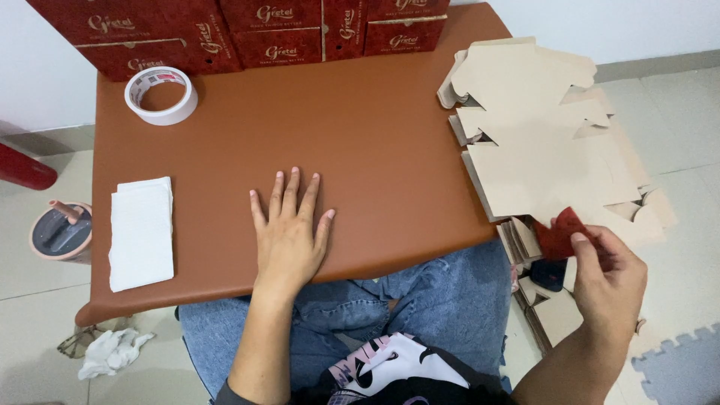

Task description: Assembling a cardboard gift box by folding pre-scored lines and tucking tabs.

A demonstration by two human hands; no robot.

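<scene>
Right hand [609, 271] pinching red cardboard flap [559, 234] pointing up-left toward flat box blanks [540, 161]; left hand [289, 236] flat, fingers spread, on brown table [375, 127]

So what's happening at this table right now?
A seated person rests the left hand flat, fingers spread, on the brown table. The right hand reaches to the stack of flat cardboard box blanks at the table's right edge and pinches the red corner of one. A roll of tape, a folded white cloth and red boxes along the back edge lie untouched.
</scene>
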